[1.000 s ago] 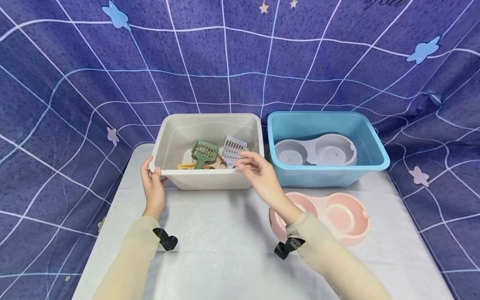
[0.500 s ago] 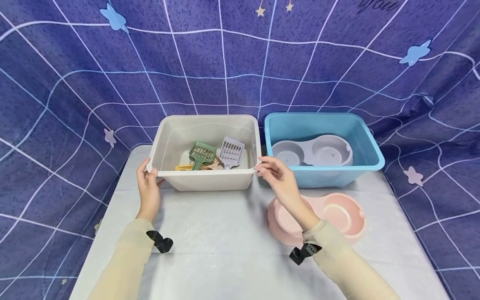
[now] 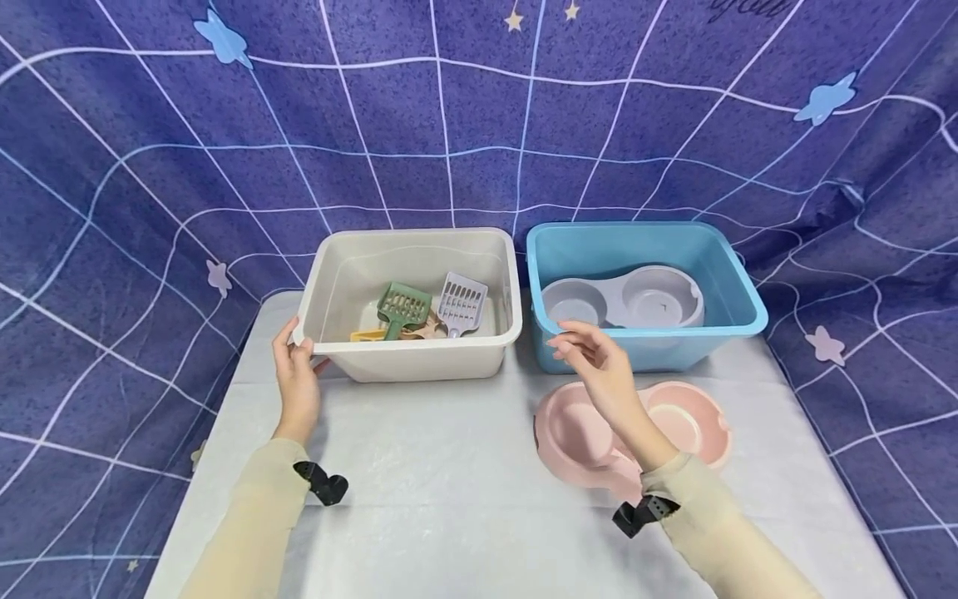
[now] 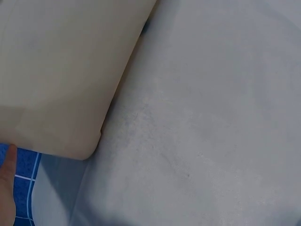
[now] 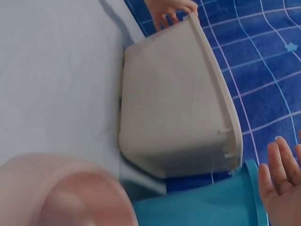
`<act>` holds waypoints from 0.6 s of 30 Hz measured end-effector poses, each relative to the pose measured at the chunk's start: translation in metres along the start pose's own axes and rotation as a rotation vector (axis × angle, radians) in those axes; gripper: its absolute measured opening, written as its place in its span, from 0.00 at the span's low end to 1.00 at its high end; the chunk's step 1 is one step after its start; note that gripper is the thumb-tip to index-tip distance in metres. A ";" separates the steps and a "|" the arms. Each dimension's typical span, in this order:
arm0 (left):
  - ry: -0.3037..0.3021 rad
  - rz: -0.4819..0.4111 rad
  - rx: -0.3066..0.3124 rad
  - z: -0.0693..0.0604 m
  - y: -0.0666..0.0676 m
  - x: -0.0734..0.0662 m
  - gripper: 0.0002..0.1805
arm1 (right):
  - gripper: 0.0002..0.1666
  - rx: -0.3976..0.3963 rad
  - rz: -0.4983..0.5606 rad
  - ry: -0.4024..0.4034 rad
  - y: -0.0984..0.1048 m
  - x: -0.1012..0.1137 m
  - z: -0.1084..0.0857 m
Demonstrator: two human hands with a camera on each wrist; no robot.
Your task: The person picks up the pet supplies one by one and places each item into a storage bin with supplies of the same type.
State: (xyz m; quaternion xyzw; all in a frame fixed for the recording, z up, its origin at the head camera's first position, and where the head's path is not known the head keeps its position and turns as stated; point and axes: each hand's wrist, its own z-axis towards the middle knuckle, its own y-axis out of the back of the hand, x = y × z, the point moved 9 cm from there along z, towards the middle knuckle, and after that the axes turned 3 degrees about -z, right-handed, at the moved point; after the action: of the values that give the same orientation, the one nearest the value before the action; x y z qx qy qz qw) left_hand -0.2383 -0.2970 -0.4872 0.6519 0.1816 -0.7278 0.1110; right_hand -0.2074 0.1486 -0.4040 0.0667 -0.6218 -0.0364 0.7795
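My left hand (image 3: 295, 391) grips the front-left corner of a beige plastic bin (image 3: 419, 363), thumb at the front rim; the right wrist view shows its fingers at that corner. Inside lie a green slotted litter scoop (image 3: 404, 306), a grey slotted litter scoop (image 3: 461, 304), a yellow item (image 3: 367, 335) and a tan piece mostly hidden. My right hand (image 3: 609, 378) holds nothing, its fingers relaxed, by the front-left rim of a blue bin (image 3: 688, 353). A grey double pet bowl (image 3: 612, 291) sits in the blue bin.
A pink double pet bowl (image 3: 552, 437) lies on the white-covered table (image 3: 441, 466) in front of the blue bin, partly under my right forearm. The two bins stand side by side before a purple-blue curtain (image 3: 479, 108) with grid lines.
My right hand has moved right, from over the beige bin's front rim past its right corner to the blue bin. The left hand keeps hold of the same corner.
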 end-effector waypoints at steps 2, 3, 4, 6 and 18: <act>0.007 0.006 0.006 0.001 0.000 0.001 0.26 | 0.20 -0.011 0.005 0.005 0.008 0.000 -0.002; 0.010 0.003 0.010 0.002 0.000 0.001 0.27 | 0.20 -0.018 0.004 0.009 0.012 -0.001 -0.003; 0.015 0.007 0.014 0.002 0.001 0.002 0.27 | 0.20 -0.024 0.007 0.015 0.016 -0.001 -0.005; 0.026 0.011 0.032 0.002 0.001 0.002 0.27 | 0.19 -0.041 0.006 0.021 0.024 -0.002 -0.008; 0.077 0.070 0.120 0.000 0.003 0.000 0.26 | 0.18 -0.128 0.044 0.094 0.069 -0.009 -0.020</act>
State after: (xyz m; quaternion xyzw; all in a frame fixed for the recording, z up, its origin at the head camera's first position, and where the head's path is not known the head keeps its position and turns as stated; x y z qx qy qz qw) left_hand -0.2374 -0.3000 -0.4876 0.6910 0.1189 -0.7073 0.0898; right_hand -0.1916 0.2196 -0.4066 0.0047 -0.5820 -0.0560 0.8112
